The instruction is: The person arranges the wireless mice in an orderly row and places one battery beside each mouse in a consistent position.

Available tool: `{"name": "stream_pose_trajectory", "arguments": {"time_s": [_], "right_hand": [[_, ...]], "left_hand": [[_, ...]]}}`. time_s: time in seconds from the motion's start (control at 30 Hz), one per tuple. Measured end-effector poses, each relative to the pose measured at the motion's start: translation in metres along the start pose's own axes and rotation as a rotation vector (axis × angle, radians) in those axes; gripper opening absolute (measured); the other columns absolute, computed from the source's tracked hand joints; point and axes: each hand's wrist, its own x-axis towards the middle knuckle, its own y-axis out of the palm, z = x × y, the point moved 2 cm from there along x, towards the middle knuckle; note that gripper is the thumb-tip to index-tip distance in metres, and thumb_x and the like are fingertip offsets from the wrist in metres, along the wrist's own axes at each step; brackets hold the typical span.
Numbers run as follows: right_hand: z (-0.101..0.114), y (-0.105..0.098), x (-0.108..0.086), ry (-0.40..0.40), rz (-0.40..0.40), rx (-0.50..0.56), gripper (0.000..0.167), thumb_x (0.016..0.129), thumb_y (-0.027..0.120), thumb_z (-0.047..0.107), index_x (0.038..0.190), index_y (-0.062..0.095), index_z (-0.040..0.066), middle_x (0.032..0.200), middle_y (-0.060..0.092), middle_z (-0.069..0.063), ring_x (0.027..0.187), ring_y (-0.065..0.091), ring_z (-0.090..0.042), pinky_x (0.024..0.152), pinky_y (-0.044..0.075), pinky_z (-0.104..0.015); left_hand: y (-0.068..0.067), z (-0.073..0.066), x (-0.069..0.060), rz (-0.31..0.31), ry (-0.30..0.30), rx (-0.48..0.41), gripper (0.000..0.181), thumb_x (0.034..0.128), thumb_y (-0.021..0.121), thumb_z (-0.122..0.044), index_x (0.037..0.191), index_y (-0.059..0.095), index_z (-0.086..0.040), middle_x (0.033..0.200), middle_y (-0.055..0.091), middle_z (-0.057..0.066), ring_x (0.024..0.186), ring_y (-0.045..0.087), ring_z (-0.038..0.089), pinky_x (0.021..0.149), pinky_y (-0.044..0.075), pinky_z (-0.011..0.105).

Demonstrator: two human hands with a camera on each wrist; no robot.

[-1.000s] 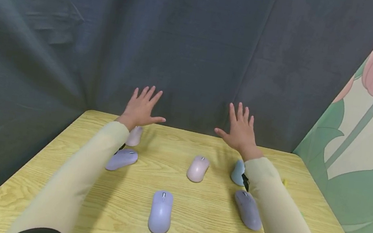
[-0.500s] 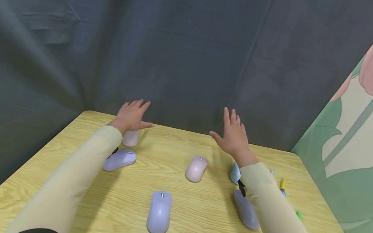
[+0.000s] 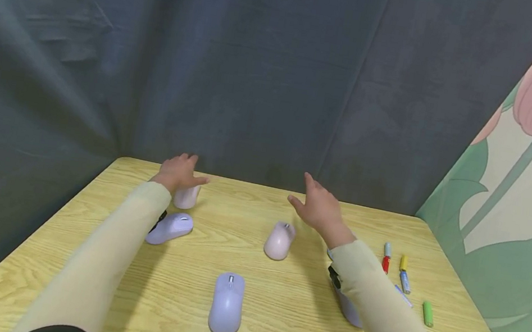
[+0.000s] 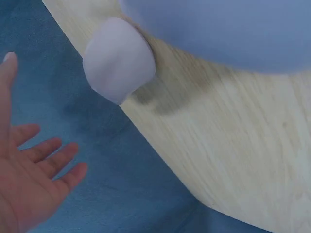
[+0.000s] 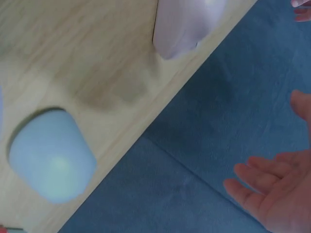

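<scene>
Bare hands reach out over a wood-grain table. In the head view, left of centre, the left hand is just beyond a pale mouse, its fingers apart. Right of centre is the right hand – thumb spread from loosely bent fingers – near a pink mouse at mid-frame. Small coloured sticks lie at the right.

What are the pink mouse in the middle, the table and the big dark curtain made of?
The pink mouse looks like smooth, satiny plastic: its rounded shell shows soft highlights. The table seems wooden, or wood-look, and glossy: there's grain and a bright reflection. The dark curtain looks like dull cloth, because it has folds and creases; which fabric, I can't tell.
</scene>
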Motion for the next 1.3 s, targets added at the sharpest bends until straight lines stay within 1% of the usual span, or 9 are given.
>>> {"name": "stream_pose_trajectory", "arguments": {"time_s": [0.17, 0.33, 0.57, 0.7, 0.8, 0.93, 1.03, 1.17, 1.3], "right_hand": [[0.006, 0.009, -0.005, 0.047, 0.038, 0.007, 0.078, 0.096, 0.055, 0.046, 0.149, 0.028, -0.004, 0.136, 0.050, -0.026, 0.115, 0.055, -0.041, 0.086, 0.049, -0.054], [0.009, 0.018, -0.012, 0.085, 0.059, 0.008, 0.075, 0.096, 0.055, 0.047, 0.145, 0.034, -0.006, 0.131, 0.054, -0.027, 0.113, 0.056, -0.042, 0.087, 0.048, -0.053], [0.012, 0.031, -0.023, 0.131, 0.111, 0.025, 0.070, 0.096, 0.055, 0.046, 0.137, 0.044, -0.009, 0.127, 0.056, -0.026, 0.111, 0.057, -0.041, 0.087, 0.049, -0.052], [0.015, 0.038, -0.028, 0.167, 0.139, 0.029, 0.068, 0.096, 0.055, 0.048, 0.131, 0.050, -0.010, 0.121, 0.060, -0.025, 0.104, 0.060, -0.039, 0.079, 0.051, -0.049], [0.017, 0.045, -0.030, 0.192, 0.168, 0.035, 0.068, 0.095, 0.055, 0.052, 0.125, 0.054, -0.009, 0.116, 0.061, -0.023, 0.098, 0.061, -0.037, 0.073, 0.051, -0.045], [0.020, 0.054, -0.033, 0.218, 0.207, 0.041, 0.071, 0.093, 0.053, 0.058, 0.123, 0.057, -0.007, 0.115, 0.061, -0.020, 0.096, 0.061, -0.033, 0.069, 0.050, -0.042], [0.023, 0.060, -0.034, 0.228, 0.216, 0.041, 0.072, 0.093, 0.052, 0.061, 0.120, 0.059, -0.005, 0.111, 0.062, -0.018, 0.089, 0.061, -0.030, 0.065, 0.049, -0.040], [0.025, 0.066, -0.037, 0.232, 0.215, 0.023, 0.068, 0.092, 0.052, 0.060, 0.113, 0.062, -0.004, 0.105, 0.063, -0.017, 0.080, 0.060, -0.026, 0.058, 0.047, -0.037], [0.026, 0.072, -0.038, 0.244, 0.212, 0.000, 0.068, 0.092, 0.052, 0.060, 0.112, 0.063, -0.004, 0.106, 0.061, -0.018, 0.079, 0.059, -0.026, 0.058, 0.047, -0.038]], "left_hand": [[0.003, 0.000, -0.008, 0.064, -0.043, -0.095, 0.085, 0.0937, 0.057, -0.051, 0.147, 0.028, 0.008, 0.147, 0.031, 0.032, 0.133, 0.032, 0.048, 0.103, 0.032, 0.060], [0.010, 0.001, -0.009, 0.102, -0.081, -0.177, 0.082, 0.0954, 0.055, -0.048, 0.146, 0.028, 0.010, 0.147, 0.029, 0.034, 0.134, 0.030, 0.047, 0.103, 0.032, 0.059], [0.026, 0.005, -0.003, 0.131, -0.103, -0.149, 0.079, 0.0947, 0.056, -0.047, 0.143, 0.034, 0.011, 0.144, 0.034, 0.034, 0.129, 0.038, 0.047, 0.098, 0.039, 0.057], [0.031, 0.007, -0.001, 0.128, -0.105, -0.159, 0.074, 0.0934, 0.058, -0.047, 0.136, 0.043, 0.011, 0.135, 0.046, 0.032, 0.118, 0.050, 0.043, 0.092, 0.046, 0.052], [0.034, 0.007, -0.003, 0.141, -0.113, -0.182, 0.066, 0.0931, 0.060, -0.044, 0.129, 0.051, 0.011, 0.128, 0.054, 0.029, 0.110, 0.057, 0.038, 0.087, 0.049, 0.048], [0.037, 0.006, -0.006, 0.170, -0.128, -0.204, 0.063, 0.0934, 0.061, -0.042, 0.128, 0.054, 0.010, 0.124, 0.057, 0.028, 0.105, 0.059, 0.035, 0.083, 0.050, 0.044], [0.040, 0.006, -0.006, 0.169, -0.132, -0.202, 0.062, 0.0933, 0.061, -0.042, 0.127, 0.055, 0.010, 0.123, 0.057, 0.028, 0.102, 0.060, 0.035, 0.079, 0.051, 0.042], [0.042, 0.006, -0.005, 0.154, -0.120, -0.167, 0.057, 0.0933, 0.061, -0.041, 0.122, 0.060, 0.009, 0.119, 0.060, 0.027, 0.096, 0.061, 0.033, 0.076, 0.052, 0.041], [0.043, 0.005, -0.006, 0.149, -0.117, -0.135, 0.055, 0.0939, 0.060, -0.041, 0.119, 0.062, 0.008, 0.115, 0.061, 0.026, 0.092, 0.062, 0.031, 0.074, 0.052, 0.041]]}}
